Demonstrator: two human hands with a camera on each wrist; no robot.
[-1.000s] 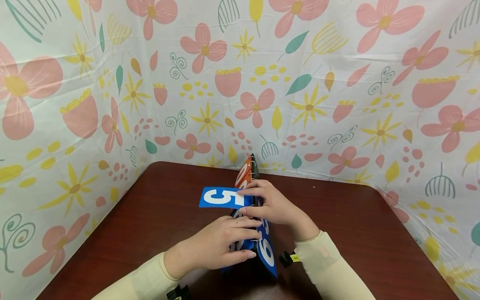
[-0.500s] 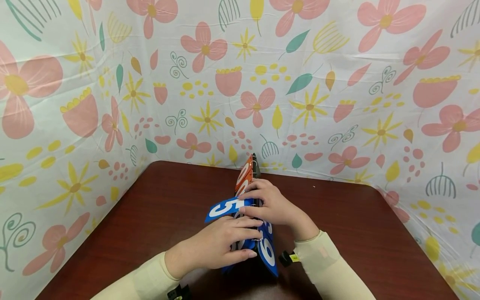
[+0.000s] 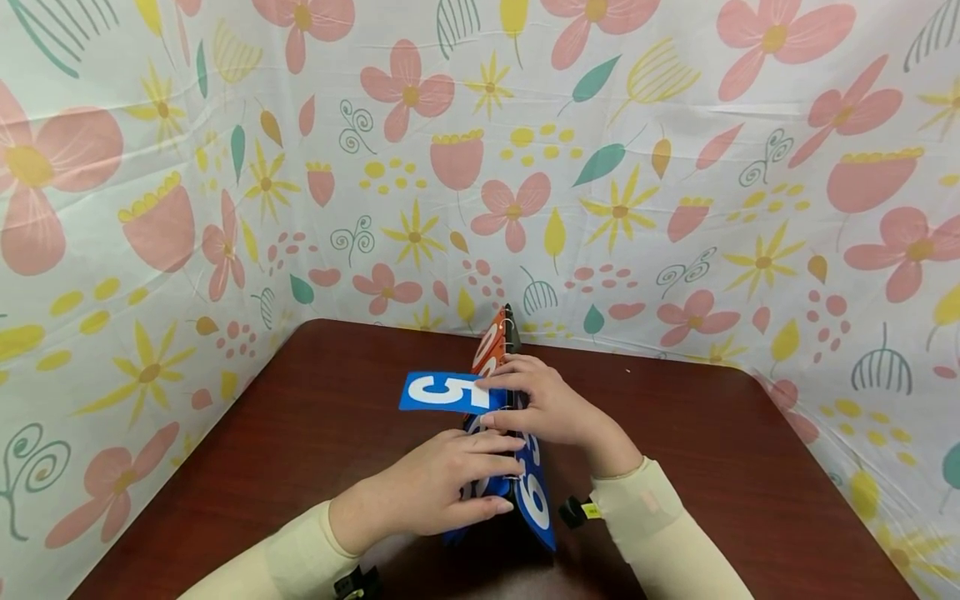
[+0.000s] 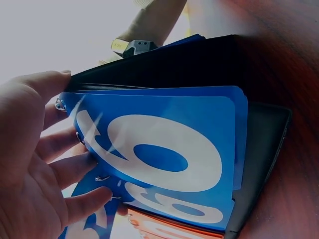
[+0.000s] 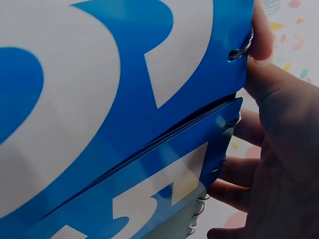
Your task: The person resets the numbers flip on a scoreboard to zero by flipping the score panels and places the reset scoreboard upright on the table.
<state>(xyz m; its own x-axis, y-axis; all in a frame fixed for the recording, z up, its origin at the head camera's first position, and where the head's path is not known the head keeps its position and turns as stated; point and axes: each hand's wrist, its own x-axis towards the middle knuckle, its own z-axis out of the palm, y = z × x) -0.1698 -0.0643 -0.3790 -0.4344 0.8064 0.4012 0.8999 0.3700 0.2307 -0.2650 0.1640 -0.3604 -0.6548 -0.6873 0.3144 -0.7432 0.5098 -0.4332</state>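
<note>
A tabletop flip scoreboard (image 3: 534, 500) with blue and orange number cards on rings stands like a tent, its ridge running away from me. My left hand (image 3: 427, 483) holds the near part of the ridge, thumb at the near end and fingers across the rings. Under it, the left wrist view has a blue card (image 4: 164, 104) with a 6 or 9 against the black stand (image 4: 261, 144). Farther along, my right hand (image 3: 558, 408) pinches a blue card (image 3: 442, 392) marked 5 near its ringed edge; it juts out leftward, nearly level. Its underside is hidden.
Orange cards (image 3: 487, 346) hang at the scoreboard's far end. The dark red-brown table (image 3: 337, 400) extends on both sides. A flowered cloth (image 3: 510, 125) rises behind and at the sides. Black wrist cameras (image 3: 576, 512) sit under the cuffs.
The card marked 5 dipped down half a second ago and is raised nearly level again now. Both hands stay almost in place on the scoreboard.
</note>
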